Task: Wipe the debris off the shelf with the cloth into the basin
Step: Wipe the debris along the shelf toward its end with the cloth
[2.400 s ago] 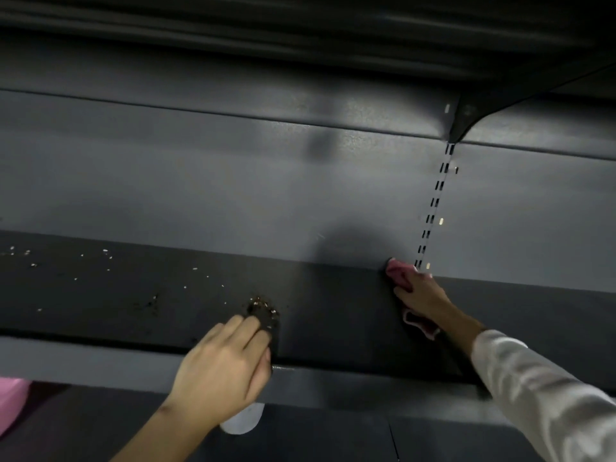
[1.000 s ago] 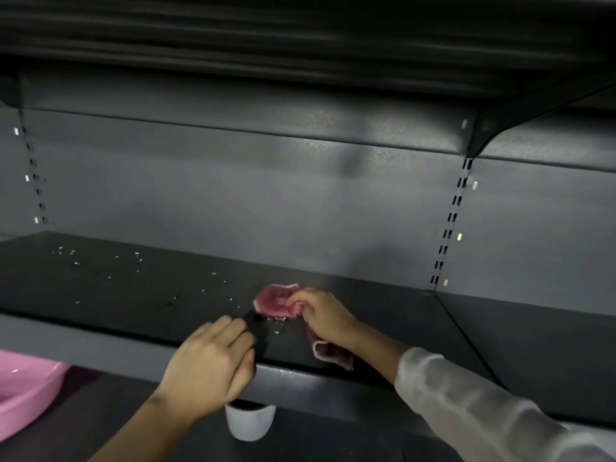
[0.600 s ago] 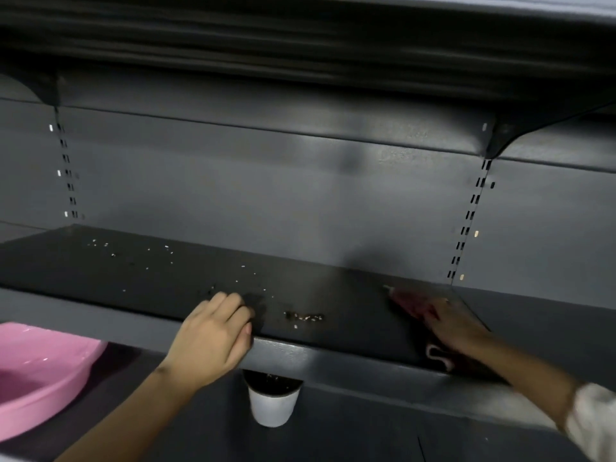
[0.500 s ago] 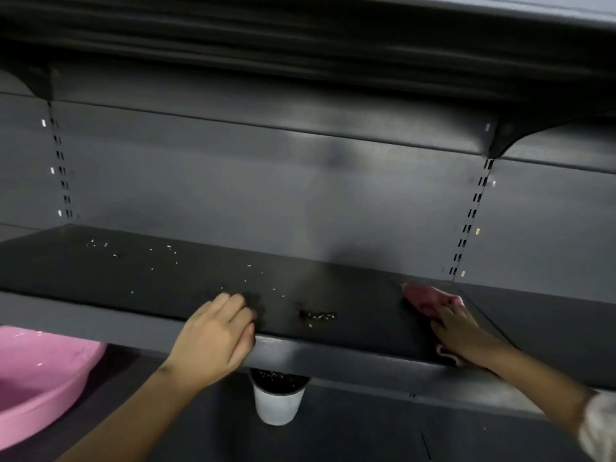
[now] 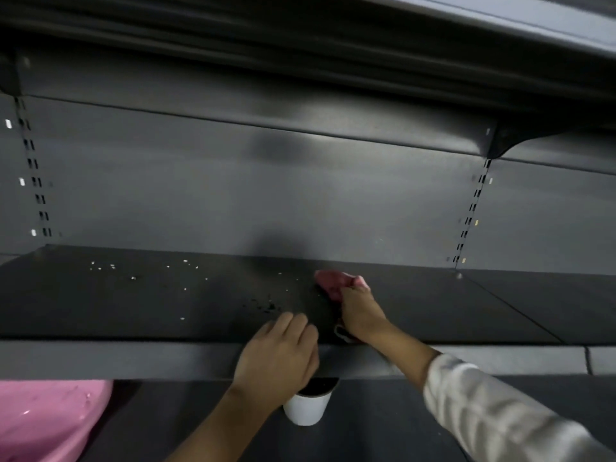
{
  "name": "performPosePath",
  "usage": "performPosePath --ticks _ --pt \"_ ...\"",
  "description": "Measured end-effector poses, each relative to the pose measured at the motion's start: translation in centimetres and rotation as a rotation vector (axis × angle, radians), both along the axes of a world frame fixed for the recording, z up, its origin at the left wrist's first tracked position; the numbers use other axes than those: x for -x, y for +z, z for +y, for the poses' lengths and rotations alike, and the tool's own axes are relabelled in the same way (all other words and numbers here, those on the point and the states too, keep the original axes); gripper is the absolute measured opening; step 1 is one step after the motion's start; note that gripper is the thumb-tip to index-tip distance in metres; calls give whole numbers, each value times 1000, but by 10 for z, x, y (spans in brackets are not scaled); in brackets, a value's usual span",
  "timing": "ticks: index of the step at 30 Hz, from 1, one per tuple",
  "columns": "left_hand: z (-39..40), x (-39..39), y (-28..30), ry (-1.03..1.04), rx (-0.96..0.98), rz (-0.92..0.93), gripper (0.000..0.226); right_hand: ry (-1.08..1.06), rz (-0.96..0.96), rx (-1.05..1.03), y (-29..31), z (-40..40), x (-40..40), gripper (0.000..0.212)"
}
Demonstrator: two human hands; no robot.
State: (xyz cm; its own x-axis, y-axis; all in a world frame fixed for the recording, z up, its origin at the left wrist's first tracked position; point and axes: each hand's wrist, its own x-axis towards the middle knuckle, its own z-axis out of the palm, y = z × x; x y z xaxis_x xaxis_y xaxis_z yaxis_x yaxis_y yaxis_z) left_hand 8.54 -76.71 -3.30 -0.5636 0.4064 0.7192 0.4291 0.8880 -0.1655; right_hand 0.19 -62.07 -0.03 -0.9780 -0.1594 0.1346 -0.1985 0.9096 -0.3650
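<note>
My right hand [image 5: 360,315] presses a pink cloth [image 5: 333,283] flat on the dark shelf [image 5: 133,315], near its middle. Dark crumbs [image 5: 265,305] lie just left of the cloth, and pale specks [image 5: 133,277] are scattered further left. My left hand [image 5: 278,355] grips the shelf's front edge, fingers curled over the lip. Just below that hand a white cup [image 5: 308,406] with dark debris inside hangs under the edge; how it is held is hidden. The pink basin [image 5: 43,425] sits at the lower left, below the shelf.
The grey back panel [image 5: 266,201] rises behind the shelf, with slotted uprights at left [image 5: 35,181] and right [image 5: 471,211]. Another shelf [image 5: 300,45] hangs overhead. A seam [image 5: 513,311] divides this shelf from the adjoining one on the right.
My right hand has slid the cloth from the right end of the shelf leftward to the middle. The dark crumb pile now lies just left of the cloth. My left hand stays at the front edge.
</note>
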Motion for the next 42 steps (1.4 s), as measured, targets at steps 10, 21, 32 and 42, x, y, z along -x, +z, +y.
performPosePath --ticks 10,21,32,42 --pt "-44 -15 11 52 4 64 24 -43 182 22 23 67 6 40" --pt "-71 -8 4 57 -22 83 26 -40 -139 -499 3 24 3 47" --pt "-82 -9 8 -26 17 0 19 50 55 129 7 -132 1 36" --pt "-127 -9 13 48 -37 1 26 -201 106 135 27 -9 44 39"
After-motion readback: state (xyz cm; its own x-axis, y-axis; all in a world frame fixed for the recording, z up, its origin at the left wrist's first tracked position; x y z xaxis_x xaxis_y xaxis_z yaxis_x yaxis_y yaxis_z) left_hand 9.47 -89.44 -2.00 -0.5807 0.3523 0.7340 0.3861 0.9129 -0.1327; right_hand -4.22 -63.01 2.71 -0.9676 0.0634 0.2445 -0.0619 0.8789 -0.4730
